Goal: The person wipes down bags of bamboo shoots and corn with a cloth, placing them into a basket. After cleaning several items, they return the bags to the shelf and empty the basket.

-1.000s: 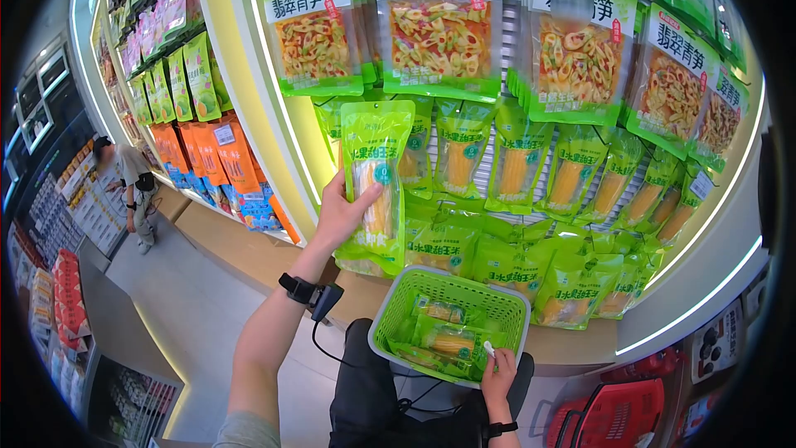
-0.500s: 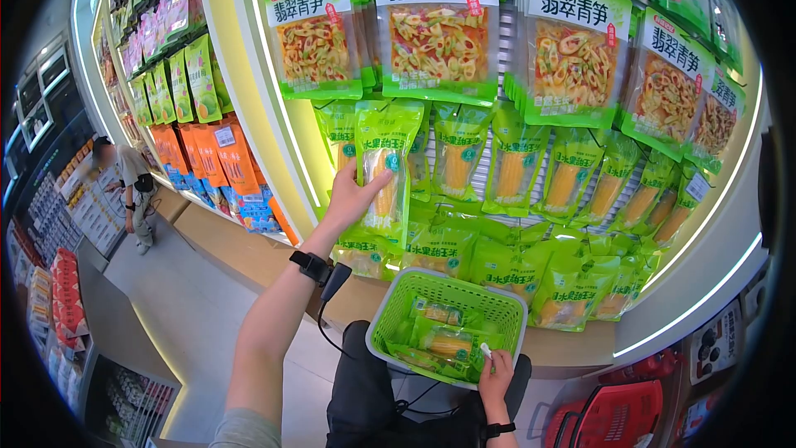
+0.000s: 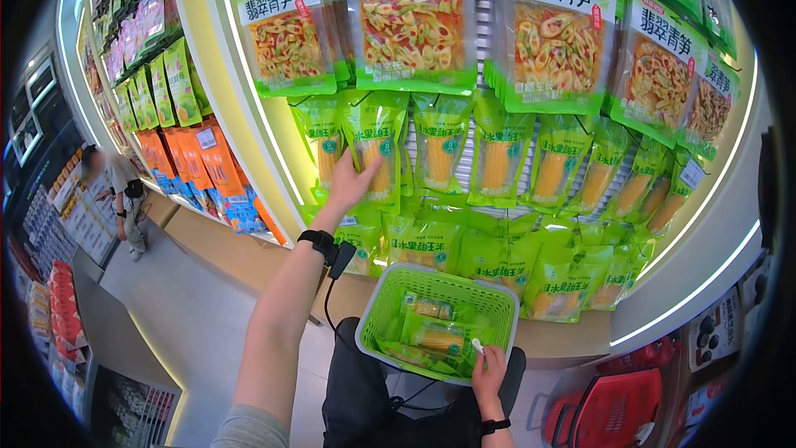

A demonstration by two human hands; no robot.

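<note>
Upright corn packet [image 3: 378, 129], green basket [image 3: 489, 305] — below

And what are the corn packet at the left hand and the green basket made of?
The corn packet looks like glossy plastic film, given its shiny creases and see-through front. The basket seems smooth moulded plastic, judging by its evenly perforated sides; exact type unclear.

Your left arm [image 3: 286, 311] stretches from the near edge toward the far side, angled slightly right. Your left hand [image 3: 355, 184] is raised at its end, thumb parted from the fingers; how firmly they close cannot be told. Your right hand [image 3: 489, 372] sits lower, nearer and farther right, fingers curled in.
</note>
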